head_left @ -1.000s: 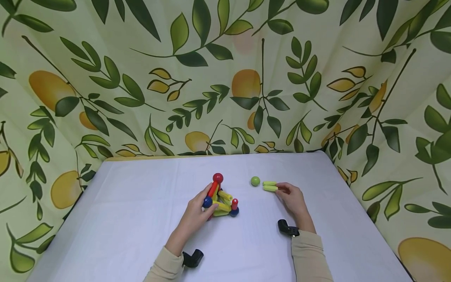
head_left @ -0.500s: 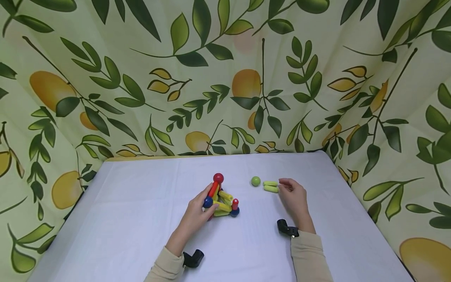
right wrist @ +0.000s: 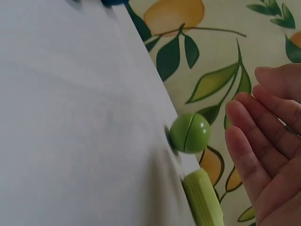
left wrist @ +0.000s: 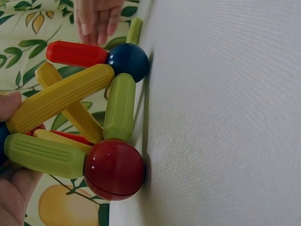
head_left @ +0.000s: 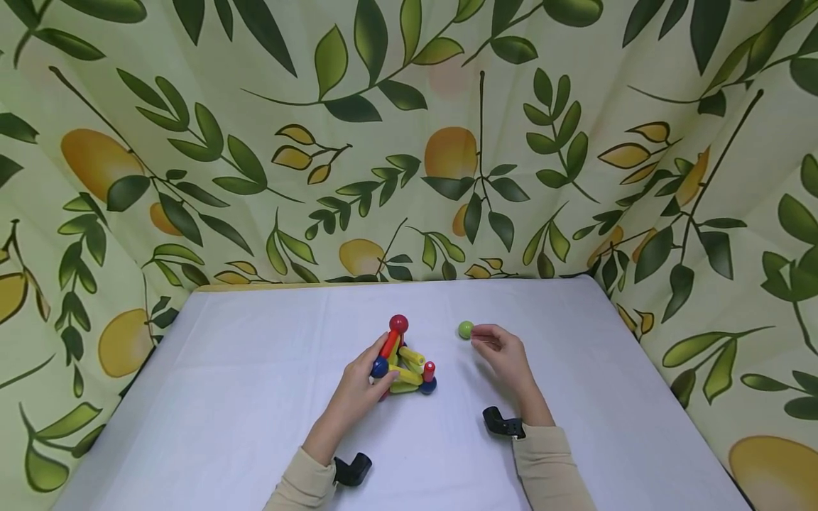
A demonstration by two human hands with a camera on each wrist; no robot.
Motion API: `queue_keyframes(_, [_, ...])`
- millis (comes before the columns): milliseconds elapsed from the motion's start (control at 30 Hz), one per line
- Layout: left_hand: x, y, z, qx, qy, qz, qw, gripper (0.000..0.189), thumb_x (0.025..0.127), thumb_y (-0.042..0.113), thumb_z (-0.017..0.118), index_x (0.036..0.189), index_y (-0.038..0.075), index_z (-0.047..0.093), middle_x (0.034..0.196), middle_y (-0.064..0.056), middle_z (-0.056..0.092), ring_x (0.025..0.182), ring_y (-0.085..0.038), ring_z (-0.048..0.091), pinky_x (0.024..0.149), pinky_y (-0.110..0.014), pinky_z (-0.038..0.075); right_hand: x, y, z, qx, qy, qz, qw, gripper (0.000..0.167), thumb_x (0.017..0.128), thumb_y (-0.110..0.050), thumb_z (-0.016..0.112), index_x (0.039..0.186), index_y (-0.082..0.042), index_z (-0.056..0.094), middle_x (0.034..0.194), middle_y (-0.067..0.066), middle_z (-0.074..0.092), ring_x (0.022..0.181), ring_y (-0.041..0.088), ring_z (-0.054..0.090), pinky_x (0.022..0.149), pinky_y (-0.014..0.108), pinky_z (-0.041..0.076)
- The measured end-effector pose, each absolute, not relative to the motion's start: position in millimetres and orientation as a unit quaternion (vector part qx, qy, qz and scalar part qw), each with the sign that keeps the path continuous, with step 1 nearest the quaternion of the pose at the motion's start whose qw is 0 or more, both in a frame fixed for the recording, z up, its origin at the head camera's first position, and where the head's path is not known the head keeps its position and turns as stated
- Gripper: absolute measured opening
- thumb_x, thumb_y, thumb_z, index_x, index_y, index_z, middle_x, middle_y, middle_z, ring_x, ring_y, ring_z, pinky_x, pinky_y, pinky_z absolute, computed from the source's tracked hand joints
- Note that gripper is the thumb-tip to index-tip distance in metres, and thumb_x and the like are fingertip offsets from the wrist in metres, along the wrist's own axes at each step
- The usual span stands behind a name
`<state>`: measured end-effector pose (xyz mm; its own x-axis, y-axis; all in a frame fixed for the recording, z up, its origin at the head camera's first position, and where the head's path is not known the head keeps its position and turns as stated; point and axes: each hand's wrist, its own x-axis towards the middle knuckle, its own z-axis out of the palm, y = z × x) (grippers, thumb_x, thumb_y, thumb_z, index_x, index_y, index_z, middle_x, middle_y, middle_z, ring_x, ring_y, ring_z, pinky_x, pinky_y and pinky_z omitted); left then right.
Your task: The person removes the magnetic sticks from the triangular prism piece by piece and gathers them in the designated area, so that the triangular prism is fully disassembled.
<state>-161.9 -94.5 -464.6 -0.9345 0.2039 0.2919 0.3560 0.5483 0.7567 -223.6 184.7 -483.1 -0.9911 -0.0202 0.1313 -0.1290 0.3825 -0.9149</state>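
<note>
My left hand [head_left: 358, 383] grips the near left corner of a magnetic stick-and-ball structure [head_left: 405, 375], around its blue ball [head_left: 379, 367]. In the left wrist view, yellow sticks [left wrist: 61, 99], green sticks [left wrist: 119, 108] and a red stick [left wrist: 77, 53] join a red ball [left wrist: 114, 169] and a blue ball [left wrist: 128, 62]. A further red ball [head_left: 399, 324] tops the structure. My right hand [head_left: 508, 358] hovers with loosely bent fingers beside a loose green ball [right wrist: 190, 133], holding nothing. A light green stick [right wrist: 203, 197] lies near that ball, hidden behind the hand in the head view.
A white cloth covers the table [head_left: 255, 426]. Leaf-and-fruit curtains [head_left: 383, 142] hang behind and along the sides. Black wrist cameras [head_left: 353, 469] sit on both forearms.
My right hand has let go of the light green sticks and moved left, over them and up to the green ball. The left hand keeps its grip on the structure, nearly still.
</note>
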Motion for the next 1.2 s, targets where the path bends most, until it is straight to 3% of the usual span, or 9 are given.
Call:
queue_keyframes(367, [-161.1,-94.4,-463.4,-0.158,-0.875,-0.450,0.081,0.070,0.085,0.016,0.071,0.145,0.008,0.037,0.136,-0.016,0.052,0.123,-0.031,0.054,0.092,-0.040,0.050,-215.3,163.1,-476.9,0.167,-0.786,0.595,-0.020,0.032,0.089,-0.003,0.063,0.119,0.003,0.058,0.118,0.022,0.062,0.107,0.033,0.062,0.085,0.016,0.051])
queue_keyframes(633, [-161.2,-94.0,-463.5,-0.154,-0.875,-0.453,0.078,0.069,0.085,0.017,0.071,0.145,0.009,0.037,0.137,-0.016,0.052,0.123,-0.032,0.054,0.092,-0.041,0.050,-208.5,150.8,-469.9,0.250,-0.777,0.572,-0.080,0.032,0.088,-0.007,0.064,0.119,0.002,0.058,0.119,0.020,0.062,0.111,0.033,0.060,0.097,0.040,0.048])
queue_keyframes(900, [-160.4,-93.9,-463.4,-0.155,-0.876,-0.450,0.081,0.070,0.085,0.017,0.071,0.146,0.010,0.037,0.137,-0.016,0.052,0.123,-0.032,0.053,0.093,-0.041,0.049,-204.6,139.8,-469.6,0.259,-0.790,0.545,-0.108,0.031,0.088,-0.004,0.064,0.117,0.004,0.059,0.117,0.022,0.062,0.108,0.036,0.060,0.097,0.052,0.046])
queue_keyframes(1000, [-160.8,-93.9,-463.5,-0.156,-0.876,-0.448,0.083,0.070,0.085,0.017,0.071,0.145,0.009,0.037,0.136,-0.016,0.053,0.122,-0.032,0.054,0.094,-0.041,0.049,-204.4,136.3,-470.7,0.254,-0.797,0.538,-0.107,0.030,0.088,-0.006,0.065,0.116,0.004,0.060,0.115,0.021,0.062,0.107,0.035,0.060,0.095,0.050,0.048])
queue_keyframes(1200, [-161.0,-93.9,-462.8,-0.158,-0.880,-0.438,0.092,0.069,0.084,0.017,0.072,0.144,0.008,0.038,0.134,-0.017,0.055,0.119,-0.032,0.056,0.094,-0.042,0.049,-203.5,133.4,-470.3,0.238,-0.814,0.522,-0.090,0.025,0.084,-0.014,0.072,0.106,-0.004,0.064,0.105,0.010,0.066,0.097,0.022,0.063,0.086,0.028,0.054])
